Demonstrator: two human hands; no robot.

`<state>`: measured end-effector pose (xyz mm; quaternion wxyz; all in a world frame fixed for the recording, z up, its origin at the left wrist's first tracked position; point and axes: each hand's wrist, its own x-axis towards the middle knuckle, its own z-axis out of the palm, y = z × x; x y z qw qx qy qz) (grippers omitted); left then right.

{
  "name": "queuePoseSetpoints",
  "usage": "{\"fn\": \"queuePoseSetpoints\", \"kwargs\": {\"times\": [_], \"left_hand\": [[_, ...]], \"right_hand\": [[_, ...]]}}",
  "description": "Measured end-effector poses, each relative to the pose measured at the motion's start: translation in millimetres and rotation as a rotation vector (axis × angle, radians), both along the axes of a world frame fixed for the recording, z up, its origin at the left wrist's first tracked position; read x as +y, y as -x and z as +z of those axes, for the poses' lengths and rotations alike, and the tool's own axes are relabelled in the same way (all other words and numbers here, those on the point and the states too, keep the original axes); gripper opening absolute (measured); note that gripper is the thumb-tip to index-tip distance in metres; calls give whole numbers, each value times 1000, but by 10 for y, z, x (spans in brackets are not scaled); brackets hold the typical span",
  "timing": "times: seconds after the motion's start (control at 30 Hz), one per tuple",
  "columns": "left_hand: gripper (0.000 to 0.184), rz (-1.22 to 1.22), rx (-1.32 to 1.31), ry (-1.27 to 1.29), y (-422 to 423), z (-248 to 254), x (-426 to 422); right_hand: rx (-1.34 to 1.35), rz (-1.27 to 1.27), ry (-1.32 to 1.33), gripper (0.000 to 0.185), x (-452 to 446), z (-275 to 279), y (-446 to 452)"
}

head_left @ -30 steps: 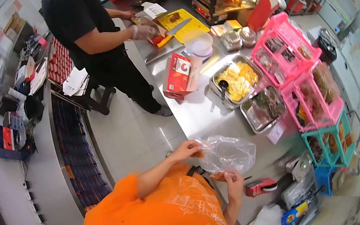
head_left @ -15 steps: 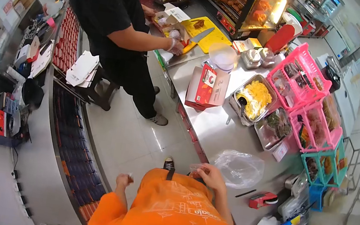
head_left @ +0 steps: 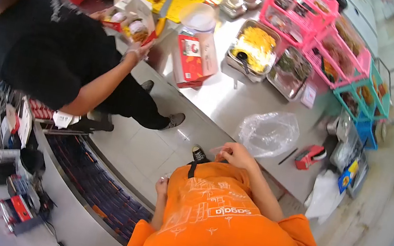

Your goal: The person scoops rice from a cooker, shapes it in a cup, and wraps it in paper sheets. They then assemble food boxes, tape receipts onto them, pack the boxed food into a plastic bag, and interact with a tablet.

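Plastic film [head_left: 217,151], small, translucent and faintly pink, shows at the fingertips of the right hand [head_left: 235,156], in front of the bright orange printed shirt [head_left: 227,225] and near the edge of the shiny steel table [head_left: 224,99]. Thumb and fingers there are drawn nearly together, seemingly pinching the film; how tightly cannot be told. The left hand [head_left: 162,185] hangs low beside the shirt, fingers curled, a small pale bit at their tips; what that is, and how firm the hold, cannot be told.

On the table just beyond the right hand, apart from it, lies a clear, crumpled plastic bag [head_left: 268,133], with a thin black stick [head_left: 287,156] to its right. Farther off stand a rectangular metal tray of yellow food [head_left: 253,48] and an open red-and-white cardboard box [head_left: 193,63]. Across from these, a co-worker in black [head_left: 63,55] holds a white-and-red open carton [head_left: 145,10] of food near a yellow cutting board [head_left: 182,3].
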<state>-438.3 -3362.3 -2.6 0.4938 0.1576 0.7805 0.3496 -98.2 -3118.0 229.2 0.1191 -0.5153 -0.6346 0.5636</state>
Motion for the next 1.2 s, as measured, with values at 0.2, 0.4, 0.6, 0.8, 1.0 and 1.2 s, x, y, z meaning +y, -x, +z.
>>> {"fn": "queuePoseSetpoints", "kwargs": {"times": [0.2,0.4,0.6,0.8,1.0,1.2], "left_hand": [[10,66,-59,56,365,244,670],[10,-173,4,147,161,443,1034],[8,-575,-119,-220,-495,420,1192],[6,-687,46,-238,-1366,1200,1321],[5,-681,140,-183,-1707,1389,1347],[13,-863,430,-145,-1980,1957,1321]], "right_hand": [[172,-378,-321,17,-208,-16,-591],[382,-881,-122,19,-12,-412,-1553],[-223,-1178,-378,13,-384,-1085,-2441],[177,-1180,-269,11,-569,281,-2592],[544,-607,1,13,-297,862,-2114],[183,-290,-105,18,319,569,-1563]]}}
